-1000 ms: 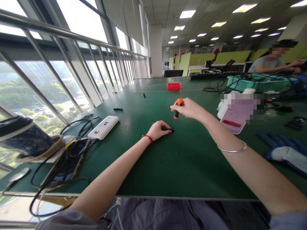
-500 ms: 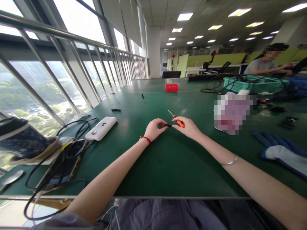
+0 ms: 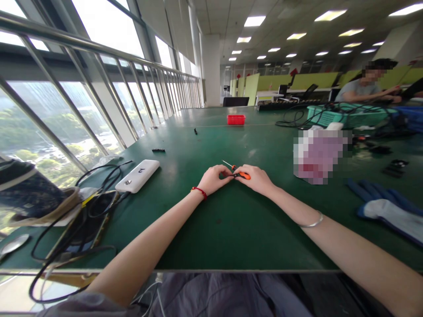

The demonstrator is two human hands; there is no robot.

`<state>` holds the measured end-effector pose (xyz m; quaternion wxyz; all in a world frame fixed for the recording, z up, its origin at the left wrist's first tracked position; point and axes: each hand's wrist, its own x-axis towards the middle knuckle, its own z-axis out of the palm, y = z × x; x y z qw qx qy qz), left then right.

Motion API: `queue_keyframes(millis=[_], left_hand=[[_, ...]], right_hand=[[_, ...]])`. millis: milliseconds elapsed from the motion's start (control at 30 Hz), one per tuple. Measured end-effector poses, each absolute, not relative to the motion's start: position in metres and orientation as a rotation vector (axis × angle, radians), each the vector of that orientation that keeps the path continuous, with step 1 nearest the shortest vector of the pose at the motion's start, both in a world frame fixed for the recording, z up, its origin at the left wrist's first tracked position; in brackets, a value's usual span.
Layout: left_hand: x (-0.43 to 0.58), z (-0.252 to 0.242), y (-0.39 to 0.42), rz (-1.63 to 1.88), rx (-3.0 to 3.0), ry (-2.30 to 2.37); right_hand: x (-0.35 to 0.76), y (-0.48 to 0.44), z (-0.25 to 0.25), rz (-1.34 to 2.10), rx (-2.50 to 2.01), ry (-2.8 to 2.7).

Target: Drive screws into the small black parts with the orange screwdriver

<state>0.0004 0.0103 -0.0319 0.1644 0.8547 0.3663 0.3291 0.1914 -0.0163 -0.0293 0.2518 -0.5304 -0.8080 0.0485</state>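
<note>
My right hand (image 3: 257, 179) is closed around the orange and black handle of a screwdriver (image 3: 244, 175). Its thin metal shaft sticks out past the fingers, pointing left and away from me. My left hand (image 3: 214, 179) pinches a small black part (image 3: 234, 175) between thumb and fingers; its exact kind is too small to make out. Both hands meet over the middle of the green table (image 3: 211, 237), and the right fingertips are at the black part, whether touching it I cannot tell.
To the left lie a white power bank (image 3: 139, 176), black cables (image 3: 107, 185) and a black strip (image 3: 158, 150). Farther off stands a red basket (image 3: 236, 119). On the right are a blurred-out package (image 3: 320, 156), a blue and white glove (image 3: 393, 211) and a green basket (image 3: 350, 116); a person (image 3: 363, 86) sits behind.
My right hand has moved left, bringing the screwdriver up to the black part in my left hand. The screwdriver's shaft has swung lower and farther left. My left hand stays nearly still.
</note>
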Motion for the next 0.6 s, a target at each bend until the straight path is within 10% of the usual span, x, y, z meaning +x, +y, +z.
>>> queue_keyframes(millis=[600], left_hand=[[-0.0007, -0.0245, 0.0057, 0.805, 2.881, 1.015]], right_hand=[[0.1931, -0.0159, -0.0288, 0.175, -1.434, -2.188]])
